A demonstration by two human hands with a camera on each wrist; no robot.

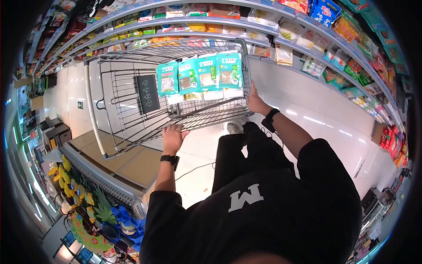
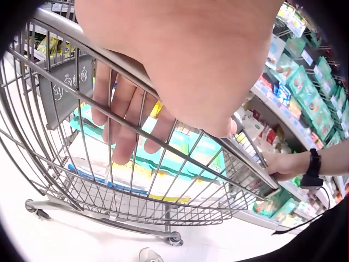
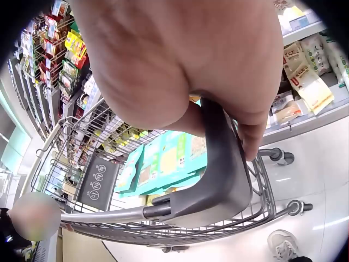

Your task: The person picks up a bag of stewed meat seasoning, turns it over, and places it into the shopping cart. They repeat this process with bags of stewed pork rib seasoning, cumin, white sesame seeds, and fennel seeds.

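Silver wire shopping cart [image 1: 132,97], grey handle, upright in aisle, teal packets [image 1: 200,75] standing inside

Bright, even overhead store light throws white glare streaks on the glossy floor [image 1: 316,119]. All views bow strongly, with black vignetted corners. In both wrist views the nearest skin is blurred and slightly overexposed.

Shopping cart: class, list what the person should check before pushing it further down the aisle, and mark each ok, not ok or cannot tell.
1. Left hand grips the cart handle: ok.
2. Right hand grips the handle's grey end: ok.
3. Green packets sit inside the cart: ok.
4. Floor ahead of the cart free: cannot tell.
5. Shelves clear of the cart's side: ok.
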